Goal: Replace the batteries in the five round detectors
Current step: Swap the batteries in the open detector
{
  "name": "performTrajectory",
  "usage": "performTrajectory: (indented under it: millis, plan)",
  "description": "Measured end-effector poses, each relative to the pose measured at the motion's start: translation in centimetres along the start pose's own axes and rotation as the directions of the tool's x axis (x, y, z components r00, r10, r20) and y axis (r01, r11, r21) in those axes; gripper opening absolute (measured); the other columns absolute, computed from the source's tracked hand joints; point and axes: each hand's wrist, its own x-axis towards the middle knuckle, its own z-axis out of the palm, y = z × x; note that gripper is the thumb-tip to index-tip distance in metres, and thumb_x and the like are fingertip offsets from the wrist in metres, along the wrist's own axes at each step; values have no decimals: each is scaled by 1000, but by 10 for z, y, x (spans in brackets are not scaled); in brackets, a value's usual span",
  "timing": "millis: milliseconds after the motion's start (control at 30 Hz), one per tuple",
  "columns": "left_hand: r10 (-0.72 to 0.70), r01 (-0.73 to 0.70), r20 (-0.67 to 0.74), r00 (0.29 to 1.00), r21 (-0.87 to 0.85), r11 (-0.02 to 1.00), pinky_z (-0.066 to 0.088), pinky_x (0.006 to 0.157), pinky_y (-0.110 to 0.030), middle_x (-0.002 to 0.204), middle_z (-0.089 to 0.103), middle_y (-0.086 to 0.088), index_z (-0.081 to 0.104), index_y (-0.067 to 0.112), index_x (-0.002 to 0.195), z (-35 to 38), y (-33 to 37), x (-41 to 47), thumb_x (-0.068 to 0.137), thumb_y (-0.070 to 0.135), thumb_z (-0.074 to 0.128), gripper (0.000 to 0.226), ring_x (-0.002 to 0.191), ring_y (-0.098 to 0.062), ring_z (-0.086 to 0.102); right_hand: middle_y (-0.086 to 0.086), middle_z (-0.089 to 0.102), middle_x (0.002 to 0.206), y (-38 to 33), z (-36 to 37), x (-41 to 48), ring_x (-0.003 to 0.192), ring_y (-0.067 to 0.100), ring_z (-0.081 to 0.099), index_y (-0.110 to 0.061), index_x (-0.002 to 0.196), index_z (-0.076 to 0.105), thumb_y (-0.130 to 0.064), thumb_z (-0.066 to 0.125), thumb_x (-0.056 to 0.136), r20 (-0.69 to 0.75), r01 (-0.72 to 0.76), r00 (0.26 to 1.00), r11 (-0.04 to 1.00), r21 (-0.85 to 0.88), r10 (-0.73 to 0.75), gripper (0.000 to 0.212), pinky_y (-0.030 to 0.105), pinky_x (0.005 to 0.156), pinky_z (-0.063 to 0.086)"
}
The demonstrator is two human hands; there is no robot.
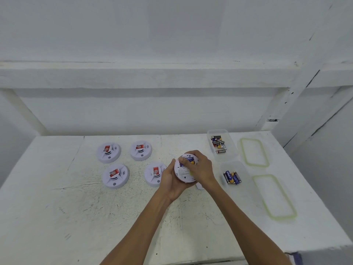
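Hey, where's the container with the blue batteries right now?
In the head view, the container with the blue batteries sits on the table to the right of the right hand, nearer than the second battery container, beside the near lid.

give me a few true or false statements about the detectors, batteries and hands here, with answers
1. Four detectors lie on the table, untouched. True.
2. Both hands hold the fifth detector. True: the left hand cups it from below, the right hand is at its battery bay.
3. The held detector shows its front grille. False: its labelled back faces up.
4. Both clear boxes are lidded. False: the far box and near box are open, and both lids lie to their right.
5. The near box is empty. False: blue batteries lie in it.
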Motion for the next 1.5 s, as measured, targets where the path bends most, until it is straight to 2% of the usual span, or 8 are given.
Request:
performTrajectory:
  millis: [267, 500, 633, 733, 867, 1167, 1333, 1500]
  plan:
    - [31, -31, 0, 1000, 28, 999, 44, 105, -61, 135, 65, -26, 55, 9, 146, -13, 16, 2, 106, 50, 41, 59, 124, -44, 57, 2, 75, 110, 8, -11, 8, 103, 17, 72, -15, 121, 70, -23, 57, 101, 221, -126, 973, 946, 298, 60, 25, 31, 86, 59]
    - [66, -68, 15, 998, 189, 980, 61, 90, -52, 118, 74, -19, 64, 9, 130, -9, 8, -5, 92, 34, 63, 45, 109, -35, 69, -3, 77, 103, 10, -14, 8, 97, 14, 73, -18, 111, 76, -29, 67, 95, 141, -108, 987, 973, 206, 80, 21, 26, 81, 60]
    - [80, -79, 3, 997, 184, 980, 62, 85, -50, 114, 76, -19, 66, 8, 126, -12, 12, -7, 100, 32, 57, 37, 103, -34, 71, -5, 76, 108, 17, -16, 9, 100, 11, 71, -20, 110, 75, -46, 52, 100, 92, -196, 980, 949, 247, 178, 35, 33, 89, 57]
    - [113, -108, -26, 993, 146, 983, 60, 88, -53, 122, 73, -19, 64, 8, 133, -22, 19, -6, 97, 33, 60, 44, 108, -35, 68, -2, 74, 108, 27, -21, 7, 95, 11, 68, -15, 110, 72, -29, 49, 103, -78, -132, 989, 989, -66, 127, 28, 28, 89, 53]
    - [108, -104, -39, 993, 90, 990, 60, 87, -53, 121, 73, -19, 65, 9, 131, -30, 25, -9, 102, 40, 53, 44, 110, -37, 65, 6, 70, 119, 50, -16, -3, 109, 19, 64, -9, 121, 66, -19, 57, 99, -56, -75, 997, 938, -337, 60, 26, 22, 89, 45]
    - [115, -113, -31, 993, 68, 991, 60, 85, -55, 126, 71, -20, 61, 9, 137, -33, 29, -10, 104, 43, 49, 48, 113, -39, 63, 8, 45, 134, 64, 3, -20, 125, 27, 40, -16, 137, 42, -51, 60, 91, -31, -124, 987, 635, -763, 156, 61, 37, 89, 49]
    - [103, -103, -2, 995, 41, 994, 59, 86, -57, 124, 72, -22, 65, 8, 132, -30, 30, -11, 103, 47, 48, 51, 114, -42, 63, 9, 49, 132, 66, 4, -17, 122, 27, 43, -16, 135, 45, -43, 66, 87, -52, -149, 985, 670, -727, 163, 59, 38, 88, 48]
    - [110, -110, 10, 994, 0, 994, 54, 91, -63, 130, 69, -24, 64, 9, 133, -34, 31, -9, 103, 49, 44, 54, 117, -46, 61, 6, 54, 124, 62, -2, -17, 115, 24, 50, -18, 129, 53, -45, 77, 73, -125, -192, 980, 909, -369, 156, 66, 39, 89, 51]
